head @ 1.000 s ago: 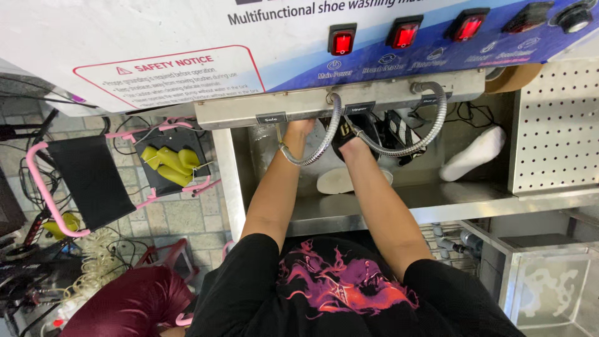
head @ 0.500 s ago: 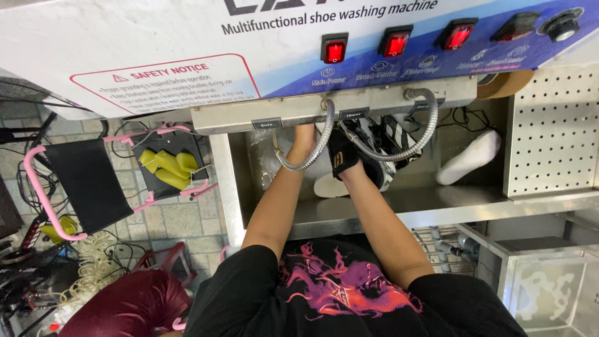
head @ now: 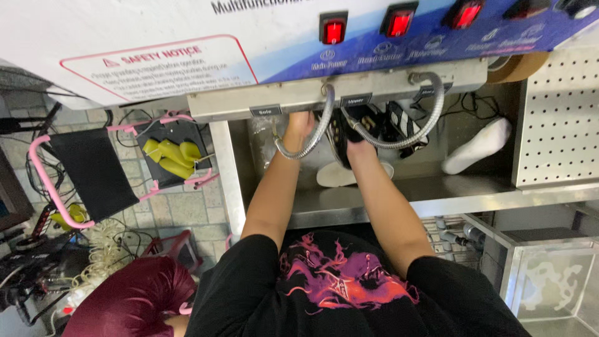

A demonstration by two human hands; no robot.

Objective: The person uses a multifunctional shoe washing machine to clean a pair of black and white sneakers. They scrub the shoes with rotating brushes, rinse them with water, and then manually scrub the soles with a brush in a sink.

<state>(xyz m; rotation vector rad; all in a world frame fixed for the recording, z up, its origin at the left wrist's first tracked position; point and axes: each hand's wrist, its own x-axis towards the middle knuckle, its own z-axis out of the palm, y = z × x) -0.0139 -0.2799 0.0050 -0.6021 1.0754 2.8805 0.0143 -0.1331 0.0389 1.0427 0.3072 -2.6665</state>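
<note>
Two hands, left hand [head: 299,123], right hand [head: 360,145], one black shoe [head: 342,134]

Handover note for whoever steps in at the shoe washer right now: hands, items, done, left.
Left hand: up under the machine's front edge by a flexible metal hose; grip hidden.
Right hand: on a dark shoe held under the nozzles in the steel basin.
Nearby: pale insole on the basin floor, white shoe to the right.
Done: dark shoe is in the basin.
Left: cleaning progress cannot be judged from this view.
</note>
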